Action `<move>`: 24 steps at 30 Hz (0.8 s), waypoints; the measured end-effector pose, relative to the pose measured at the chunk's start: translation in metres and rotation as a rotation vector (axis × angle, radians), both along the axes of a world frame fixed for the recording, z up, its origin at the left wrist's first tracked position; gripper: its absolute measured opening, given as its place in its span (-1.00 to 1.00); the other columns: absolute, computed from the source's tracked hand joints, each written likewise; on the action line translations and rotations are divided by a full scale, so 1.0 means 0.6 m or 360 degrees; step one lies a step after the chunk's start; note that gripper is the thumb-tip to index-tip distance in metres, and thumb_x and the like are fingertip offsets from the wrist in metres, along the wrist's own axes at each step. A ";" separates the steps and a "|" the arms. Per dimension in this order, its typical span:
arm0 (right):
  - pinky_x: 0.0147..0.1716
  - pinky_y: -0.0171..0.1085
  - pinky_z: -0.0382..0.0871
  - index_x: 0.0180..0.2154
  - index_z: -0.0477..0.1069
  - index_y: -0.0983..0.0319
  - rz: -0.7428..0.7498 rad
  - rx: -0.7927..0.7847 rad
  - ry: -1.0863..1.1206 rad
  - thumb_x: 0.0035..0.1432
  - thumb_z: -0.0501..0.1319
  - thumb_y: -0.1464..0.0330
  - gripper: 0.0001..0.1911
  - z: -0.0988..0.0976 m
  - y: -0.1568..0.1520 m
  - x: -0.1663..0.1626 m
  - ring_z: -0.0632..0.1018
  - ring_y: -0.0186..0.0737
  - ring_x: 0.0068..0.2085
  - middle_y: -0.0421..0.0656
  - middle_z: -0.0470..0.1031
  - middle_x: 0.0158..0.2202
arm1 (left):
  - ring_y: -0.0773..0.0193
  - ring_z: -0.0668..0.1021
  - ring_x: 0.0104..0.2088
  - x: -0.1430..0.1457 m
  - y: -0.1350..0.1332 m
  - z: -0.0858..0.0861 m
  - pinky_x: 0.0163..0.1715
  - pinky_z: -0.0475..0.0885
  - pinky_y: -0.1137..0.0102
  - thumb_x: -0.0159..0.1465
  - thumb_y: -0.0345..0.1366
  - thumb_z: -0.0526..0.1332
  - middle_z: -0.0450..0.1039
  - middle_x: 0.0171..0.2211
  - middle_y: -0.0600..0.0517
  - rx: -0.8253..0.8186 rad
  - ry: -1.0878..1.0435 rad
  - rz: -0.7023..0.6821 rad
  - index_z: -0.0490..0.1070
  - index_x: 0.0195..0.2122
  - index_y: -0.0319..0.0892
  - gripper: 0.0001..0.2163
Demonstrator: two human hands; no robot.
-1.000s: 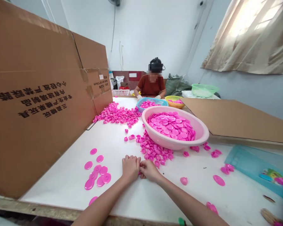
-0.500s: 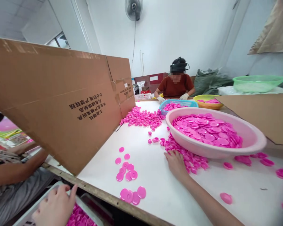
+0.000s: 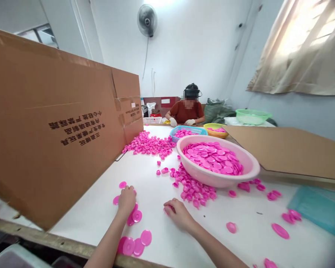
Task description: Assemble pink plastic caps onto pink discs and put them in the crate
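Note:
My left hand (image 3: 127, 200) is over the loose pink plastic discs (image 3: 137, 216) on the left of the white table. Its fingers are bent down and drawn together at a disc, mostly hidden beneath them. To the right, my right hand (image 3: 178, 213) rests low over the table with its fingers curled around a small pink plastic piece (image 3: 165, 210), of which only a sliver shows. Beyond that hand lies a pile of small pink cup-shaped pieces (image 3: 194, 188). More flat discs (image 3: 146, 238) lie near the table's front edge.
A pink basin (image 3: 220, 181) full of discs stands beyond my right hand. A tall cardboard box (image 3: 80, 167) walls off the left side. Behind are a blue basket (image 3: 188, 129), a yellow bowl (image 3: 216, 134) and a gloved co-worker (image 3: 185, 111). Cardboard (image 3: 290, 149) lies at right.
My left hand has moved from above the bin below the table edge up to the discs. My right hand has come away from the pile of small pieces, now closed. The view has turned right.

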State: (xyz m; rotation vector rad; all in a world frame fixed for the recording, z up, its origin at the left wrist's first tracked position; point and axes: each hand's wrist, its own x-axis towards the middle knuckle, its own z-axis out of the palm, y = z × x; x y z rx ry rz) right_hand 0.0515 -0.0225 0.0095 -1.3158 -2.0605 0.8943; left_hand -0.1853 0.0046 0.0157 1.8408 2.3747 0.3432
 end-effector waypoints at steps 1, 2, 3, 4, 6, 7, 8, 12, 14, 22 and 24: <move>-0.27 -0.33 0.20 -0.43 0.43 0.26 -0.0012 -0.0021 -0.0020 0.10 -0.03 0.37 -0.73 0.001 0.001 -0.002 0.38 -0.26 -0.30 -0.12 0.36 -0.40 | 0.18 0.40 -0.24 0.001 -0.004 0.000 -0.32 0.25 0.37 0.20 -0.30 -0.13 0.34 -0.25 -0.13 0.0011 -0.0033 -0.0047 0.31 -0.27 -0.25 -0.73; -0.28 -0.34 0.19 -0.47 0.42 0.27 -0.0028 -0.0031 -0.0043 0.11 -0.04 0.37 -0.71 0.001 0.003 -0.004 0.37 -0.27 -0.31 -0.12 0.36 -0.42 | 0.21 0.41 -0.25 0.003 -0.011 0.003 -0.32 0.26 0.39 0.20 -0.28 -0.12 0.35 -0.24 -0.10 0.0030 -0.0097 -0.0102 0.31 -0.27 -0.22 -0.73; -0.28 -0.35 0.18 -0.53 0.40 0.28 -0.0041 -0.0029 -0.0065 0.12 -0.04 0.37 -0.68 0.001 0.005 -0.006 0.37 -0.27 -0.30 -0.12 0.35 -0.43 | 0.24 0.41 -0.25 0.006 -0.017 0.008 -0.30 0.27 0.40 0.20 -0.25 -0.11 0.36 -0.25 -0.07 0.0059 -0.0200 -0.0160 0.32 -0.27 -0.20 -0.73; -0.29 -0.35 0.18 -0.56 0.39 0.28 -0.0055 -0.0023 -0.0082 0.12 -0.04 0.37 -0.67 0.000 0.009 -0.007 0.36 -0.26 -0.29 -0.11 0.34 -0.43 | 0.25 0.42 -0.26 0.011 -0.024 0.014 -0.29 0.27 0.41 0.19 -0.23 -0.10 0.38 -0.27 -0.04 0.0099 -0.0340 -0.0212 0.34 -0.29 -0.18 -0.73; -0.28 -0.34 0.18 -0.54 0.40 0.28 -0.0095 -0.0021 -0.0066 0.12 -0.03 0.35 -0.68 -0.002 0.017 -0.007 0.35 -0.25 -0.28 -0.11 0.34 -0.41 | 0.27 0.43 -0.27 0.030 -0.034 0.029 -0.27 0.28 0.41 0.18 -0.17 -0.07 0.42 -0.30 0.01 0.0187 -0.0692 -0.0279 0.36 -0.33 -0.15 -0.73; -0.27 -0.33 0.18 -0.50 0.41 0.28 -0.0116 -0.0022 -0.0034 0.13 -0.03 0.34 -0.69 -0.003 0.021 -0.005 0.35 -0.24 -0.26 -0.11 0.36 -0.40 | 0.28 0.44 -0.29 0.042 -0.038 0.035 -0.28 0.29 0.41 0.17 -0.15 -0.05 0.43 -0.32 0.03 0.0211 -0.0871 -0.0295 0.37 -0.34 -0.15 -0.72; -0.26 -0.32 0.18 -0.46 0.43 0.27 -0.0136 -0.0022 0.0009 0.14 -0.04 0.32 -0.69 -0.003 0.026 -0.001 0.35 -0.23 -0.25 -0.11 0.37 -0.39 | 0.29 0.44 -0.31 0.057 -0.040 0.040 -0.31 0.30 0.42 0.15 -0.13 -0.03 0.44 -0.34 0.04 0.0209 -0.1025 -0.0311 0.37 -0.33 -0.14 -0.72; -0.41 -0.34 0.23 -0.30 0.41 0.28 -0.0166 -0.0234 0.0217 0.15 -0.07 0.24 -0.65 -0.001 0.041 0.026 0.40 -0.30 -0.41 -0.13 0.41 -0.41 | 0.35 0.43 -0.45 0.117 -0.042 0.039 -0.44 0.31 0.46 0.11 -0.12 0.03 0.44 -0.44 0.05 0.0032 -0.1400 -0.0438 0.38 -0.33 -0.18 -0.72; -0.59 -0.39 0.19 -0.24 0.38 0.29 -0.0128 -0.0493 0.0306 0.14 -0.07 0.23 -0.64 -0.003 0.045 0.038 0.35 -0.40 -0.59 -0.16 0.40 -0.44 | 0.37 0.42 -0.49 0.141 -0.043 0.030 -0.47 0.29 0.47 0.11 -0.14 0.03 0.44 -0.46 0.04 -0.0033 -0.1417 -0.0492 0.39 -0.35 -0.20 -0.74; -0.64 -0.49 0.26 -0.31 0.39 0.33 0.0019 -0.0892 0.0385 0.04 0.11 0.33 -0.79 -0.015 0.040 0.046 0.43 -0.42 -0.57 -0.16 0.43 -0.56 | 0.38 0.41 -0.45 0.180 -0.049 -0.009 -0.43 0.23 0.48 0.13 -0.29 0.00 0.41 -0.47 0.07 0.0014 -0.0976 -0.0557 0.34 -0.44 -0.19 -0.84; -0.60 -0.45 0.32 -0.37 0.38 0.35 -0.0016 -0.0934 0.0395 0.04 0.11 0.35 -0.82 -0.014 0.040 0.044 0.46 -0.38 -0.55 -0.14 0.44 -0.57 | 0.38 0.39 -0.43 0.185 -0.049 -0.014 -0.42 0.21 0.48 0.15 -0.30 -0.02 0.39 -0.45 0.06 0.0077 -0.0898 -0.0570 0.32 -0.44 -0.18 -0.83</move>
